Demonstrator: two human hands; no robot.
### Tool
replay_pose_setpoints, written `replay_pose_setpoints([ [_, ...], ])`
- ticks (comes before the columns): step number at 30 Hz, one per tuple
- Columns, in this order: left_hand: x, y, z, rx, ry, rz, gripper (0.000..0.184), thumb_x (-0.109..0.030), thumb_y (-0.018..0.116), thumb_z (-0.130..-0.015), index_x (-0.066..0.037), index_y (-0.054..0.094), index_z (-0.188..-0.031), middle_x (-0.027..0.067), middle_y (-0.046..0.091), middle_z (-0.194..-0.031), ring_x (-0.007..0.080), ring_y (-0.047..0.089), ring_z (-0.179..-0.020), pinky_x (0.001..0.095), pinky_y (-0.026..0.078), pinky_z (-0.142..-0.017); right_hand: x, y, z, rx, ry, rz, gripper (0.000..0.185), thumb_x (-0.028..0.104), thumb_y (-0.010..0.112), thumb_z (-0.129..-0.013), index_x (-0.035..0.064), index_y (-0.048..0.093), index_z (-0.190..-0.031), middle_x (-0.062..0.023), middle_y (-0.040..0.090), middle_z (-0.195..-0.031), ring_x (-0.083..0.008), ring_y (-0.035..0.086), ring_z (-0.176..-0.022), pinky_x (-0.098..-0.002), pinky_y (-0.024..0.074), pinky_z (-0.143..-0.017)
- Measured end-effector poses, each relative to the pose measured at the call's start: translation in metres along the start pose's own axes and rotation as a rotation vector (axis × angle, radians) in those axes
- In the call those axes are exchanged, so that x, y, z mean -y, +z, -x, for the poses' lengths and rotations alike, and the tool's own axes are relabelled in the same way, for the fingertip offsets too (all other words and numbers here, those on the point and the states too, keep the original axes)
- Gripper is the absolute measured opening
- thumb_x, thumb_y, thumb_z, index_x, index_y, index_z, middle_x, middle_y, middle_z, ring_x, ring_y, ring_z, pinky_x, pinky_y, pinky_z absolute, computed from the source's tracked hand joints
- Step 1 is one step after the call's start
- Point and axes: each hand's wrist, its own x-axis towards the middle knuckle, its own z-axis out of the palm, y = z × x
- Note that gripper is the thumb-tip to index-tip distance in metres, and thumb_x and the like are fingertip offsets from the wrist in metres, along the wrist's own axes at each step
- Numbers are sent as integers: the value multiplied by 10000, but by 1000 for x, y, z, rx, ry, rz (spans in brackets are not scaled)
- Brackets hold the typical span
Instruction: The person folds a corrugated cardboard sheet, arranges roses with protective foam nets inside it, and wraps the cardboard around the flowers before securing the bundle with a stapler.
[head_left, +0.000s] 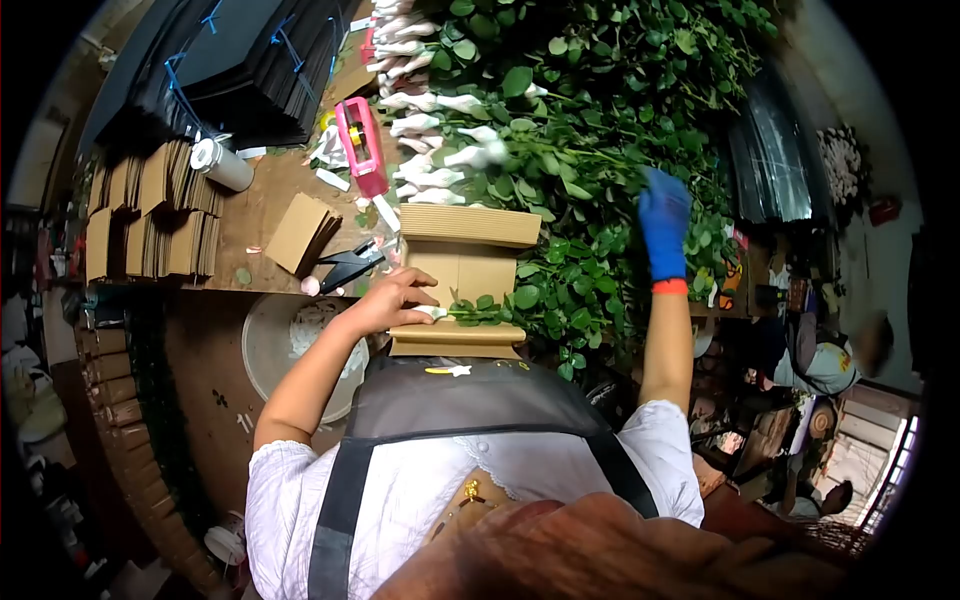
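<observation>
My left hand (398,298) is bare and lies over the left side of a cardboard wrap (460,275), its fingers bent. A rose with a white-sleeved bud (431,312) is held down under it, the leafy stem pointing right. My right hand (664,210) wears a blue glove and is smeared by motion above the foliage. Its fingers appear closed around a rose stem that runs left to a blurred white-covered bud (485,153). Several more white-sleeved roses (430,180) lie stacked behind the wrap, buds to the left.
A pink tape dispenser (362,145), black-handled cutters (350,265), a cardboard stack (300,233) and a white bottle (221,164) sit on the left of the table. Black sheets (260,70) are piled behind. Below the table edge is a round bin (262,345). Other people are at the right.
</observation>
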Motion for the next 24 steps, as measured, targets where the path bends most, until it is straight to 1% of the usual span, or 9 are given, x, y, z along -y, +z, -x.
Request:
replay_pose_setpoints([
  [2, 2, 4, 1, -3, -28, 20, 322, -300, 821, -782, -129, 771, -1051, 97, 620, -1242, 290, 582, -1136, 404, 444, -975, 4, -24, -4, -240, -6, -24, 427, 44, 629, -814, 98, 648, -1237, -112, 666, -1208, -331, 603, -1134, -450, 467, -1012],
  [5, 0, 2, 6, -11, -9, -12, 327, -303, 819, -781, -132, 773, -1055, 91, 623, -1230, 285, 583, -1130, 401, 452, -967, 10, -17, 20, -52, 3, 69, 438, 28, 628, -800, 80, 649, -1234, -120, 662, -1214, -342, 598, -1135, -459, 456, -1030],
  [6, 2, 2, 6, 0, -12, -5, 330, -304, 819, -779, -132, 773, -1056, 92, 624, -1231, 285, 583, -1131, 400, 453, -967, 26, -46, 9, -7, -8, -91, 440, 31, 650, -783, 76, 654, -1221, -136, 652, -1228, -361, 594, -1132, -466, 453, -1026],
  [9, 3, 5, 2, -36, 2, -24, 326, -308, 818, -777, -132, 778, -1048, 98, 634, -1219, 283, 585, -1131, 398, 451, -980, 16, -47, 18, -269, 24, 0, 475, 14, 665, -777, 109, 652, -1242, -125, 652, -1233, -346, 596, -1136, -461, 451, -1020],
  [13, 6, 5, 3, -24, 32, -28, 324, -299, 824, -772, -131, 779, -1045, 96, 638, -1221, 287, 588, -1139, 403, 450, -976, 31, -65, 14, -24, -41, -156, 524, -26, 677, -784, 185, 654, -1263, -80, 675, -1191, -295, 627, -1101, -430, 500, -980],
  [14, 9, 6, 1, -37, 31, -32, 327, -300, 828, -767, -131, 778, -1043, 92, 642, -1215, 285, 591, -1134, 403, 450, -977, 45, -82, 12, -190, -68, -160, 498, -32, 675, -796, 197, 677, -1238, -81, 705, -1149, -280, 664, -1033, -421, 526, -933],
  [20, 8, 8, 4, -81, 39, -54, 332, -302, 839, -751, -133, 774, -1030, 86, 656, -1217, 277, 600, -1118, 394, 454, -960, 69, -76, 65, -130, -76, -479, 492, -78, 624, -777, 166, 721, -1192, -67, 706, -1186, -277, 639, -1106, -395, 519, -949],
  [23, 2, 10, 4, -79, -220, 150, 664, -300, 878, -717, -74, 627, -1289, 125, 630, -1296, 322, 563, -1244, 408, 442, -1042, 91, -59, 98, 26, -11, -582, 412, -66, 623, -726, 161, 752, -1045, -104, 719, -1139, -317, 669, -1035, -381, 523, -903],
  [24, 2, 6, 4, -35, -244, 122, 853, -298, 890, -708, -45, 488, -1416, 150, 599, -1350, 343, 553, -1273, 407, 445, -1062, 90, -50, 106, 134, -93, -598, 481, -73, 617, -674, 149, 725, -1088, -108, 697, -1166, -347, 657, -984, -410, 524, -861],
])
